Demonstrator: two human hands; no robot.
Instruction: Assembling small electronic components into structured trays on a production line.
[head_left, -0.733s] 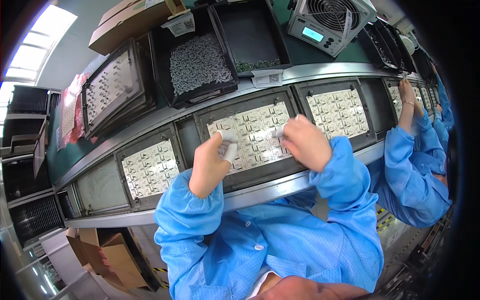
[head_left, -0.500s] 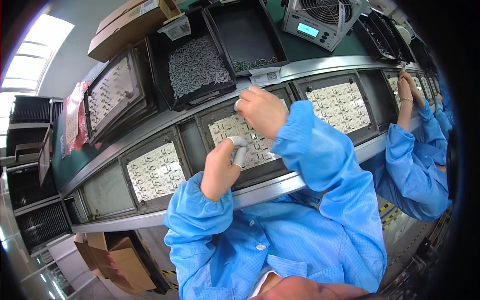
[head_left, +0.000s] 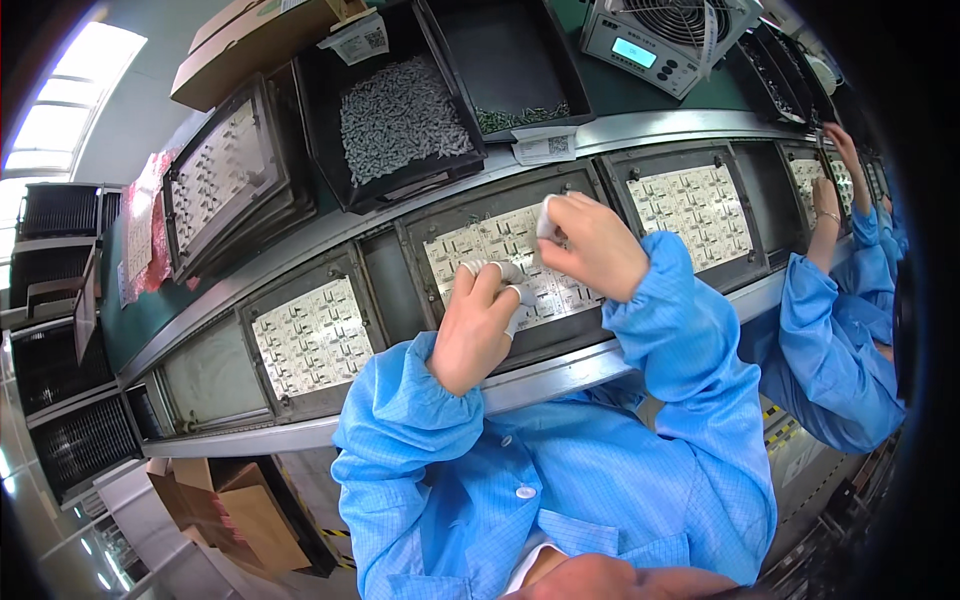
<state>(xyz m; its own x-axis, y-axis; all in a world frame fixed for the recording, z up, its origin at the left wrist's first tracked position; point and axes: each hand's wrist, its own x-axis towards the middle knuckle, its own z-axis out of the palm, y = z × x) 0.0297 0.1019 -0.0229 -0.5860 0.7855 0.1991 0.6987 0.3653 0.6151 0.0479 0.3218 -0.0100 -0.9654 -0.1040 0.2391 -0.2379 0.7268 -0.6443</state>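
A pale circuit board panel [head_left: 455, 245] with small upright parts lies in a dark frame on the metal-railed line in front of me. Over its lower middle is my left hand [head_left: 474, 335], white covers on its fingertips, the fingers curled together. My right hand [head_left: 597, 246] hovers above the panel's right side, thumb and covered fingertip pinched close. Whatever either hand holds is too small or hidden to make out. Farther back stands a black bin [head_left: 335, 185] heaped with small grey cylindrical parts [head_left: 400, 120], beside another black bin [head_left: 500, 60] holding some greenish parts.
Framed panels sit left [head_left: 312, 335] and right [head_left: 692, 215] along the line. A fan device [head_left: 640, 50] stands at the back. Stacked frames [head_left: 222, 185] and a cardboard box [head_left: 250, 45] are at back left. At right, a co-worker's arm [head_left: 825, 225] reaches over the line.
My right hand has moved right and a little nearer, off the panel's far middle. My left hand has shifted slightly right, with its fingers farther over the panel.
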